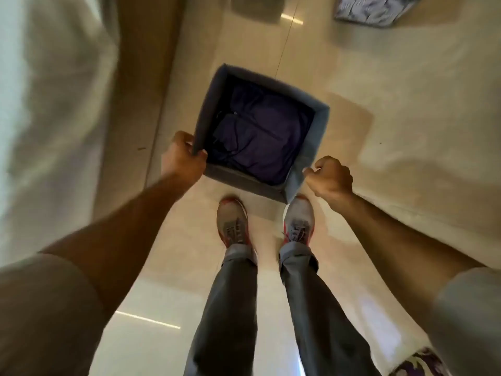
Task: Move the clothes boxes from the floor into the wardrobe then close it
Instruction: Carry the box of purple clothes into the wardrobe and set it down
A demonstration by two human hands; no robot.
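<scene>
Clearly the box (260, 131) is a soft-sided fabric cube, grey-blue, open at the top, with dark purple folded clothes (260, 137) lying low inside it. It sits just ahead of the person's shoes (234, 226), at about 12 o'clock from the feet, and whether it rests on the tiled floor (379, 77) or hangs just off it I cannot tell.

The left hand (183, 158) grips the near-left corner of the rim, at about 8 o'clock on the box, fingers curled over the edge and thumb along the near wall. The right hand (329, 173) is closed into a fist at the near-right corner, at about 4 o'clock; it seems to pinch the top edge there, though the contact is small and blurred.

I judge the load light: only a few garments, no hard weight. The walls look thin and likely to flex, so a hold on 2 corners of the same near side may let the far side sag. Opposite sides, or a palm under the base, would carry it steadier.

A second fabric box (374, 9) shows at 1 o'clock, well apart.
</scene>
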